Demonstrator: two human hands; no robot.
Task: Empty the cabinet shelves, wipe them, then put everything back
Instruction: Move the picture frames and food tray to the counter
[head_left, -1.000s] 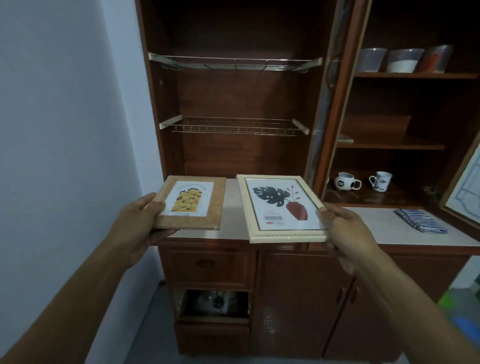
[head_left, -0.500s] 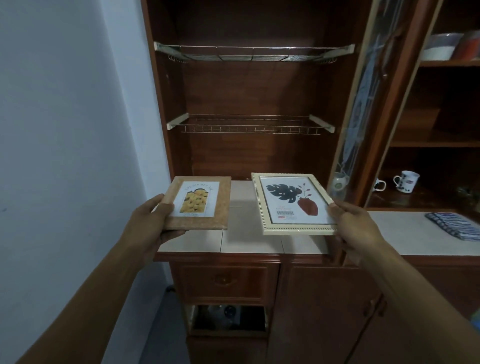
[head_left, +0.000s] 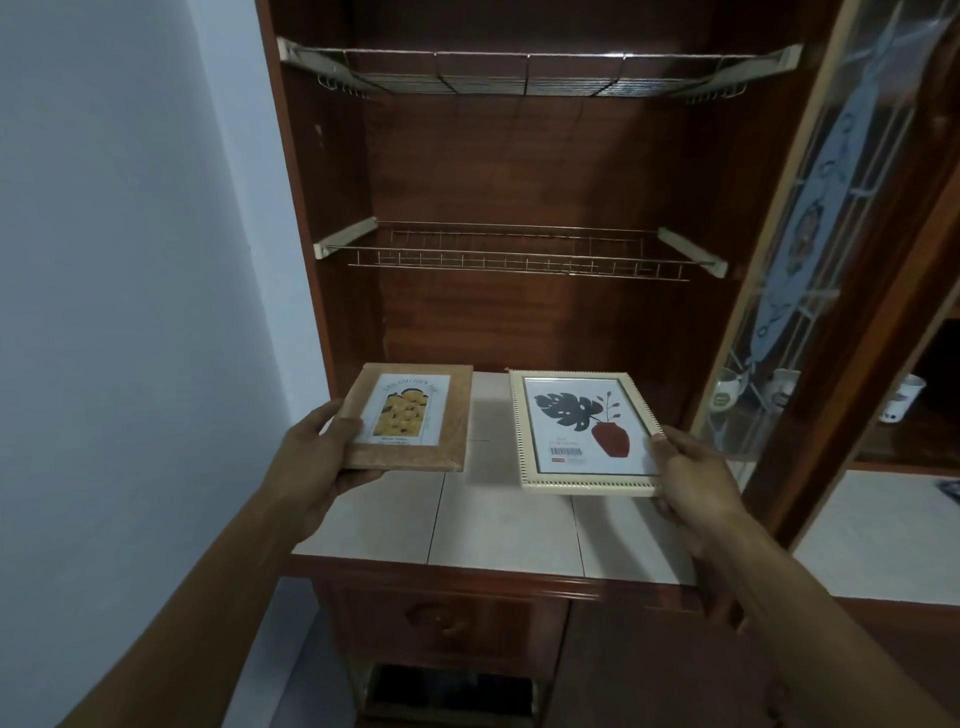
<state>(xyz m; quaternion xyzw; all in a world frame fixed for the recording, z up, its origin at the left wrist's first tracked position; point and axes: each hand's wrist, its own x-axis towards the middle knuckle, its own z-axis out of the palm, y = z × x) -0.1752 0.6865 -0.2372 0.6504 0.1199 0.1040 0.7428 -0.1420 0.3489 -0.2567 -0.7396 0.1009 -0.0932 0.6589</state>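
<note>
Pale tiles are seen covering the surface (head_left: 498, 530) of a dark wooden cabinet (head_left: 519, 338), and a carved drawer (head_left: 441, 618) is set just below its front edge. Over this surface two picture frames are held side by side, face up and slightly tilted, with a gap left between them. A brown frame (head_left: 410, 418) with a yellow print is gripped at its left edge by the left hand (head_left: 317, 462), the thumb laid on top and the fingers curled underneath. A cream frame (head_left: 582, 431) showing a dark leaf and a red vase is gripped at its lower right corner by the right hand (head_left: 696, 478), the thumb pressed on the front. Farther back, in the open compartment, a lower wire rack (head_left: 519, 254) is fixed across the cabinet, and an upper wire rack (head_left: 530, 73) is mounted above it. To the right a glass door (head_left: 810, 249) is seen edge-on, and mugs (head_left: 727, 395) are glimpsed through it.
</note>
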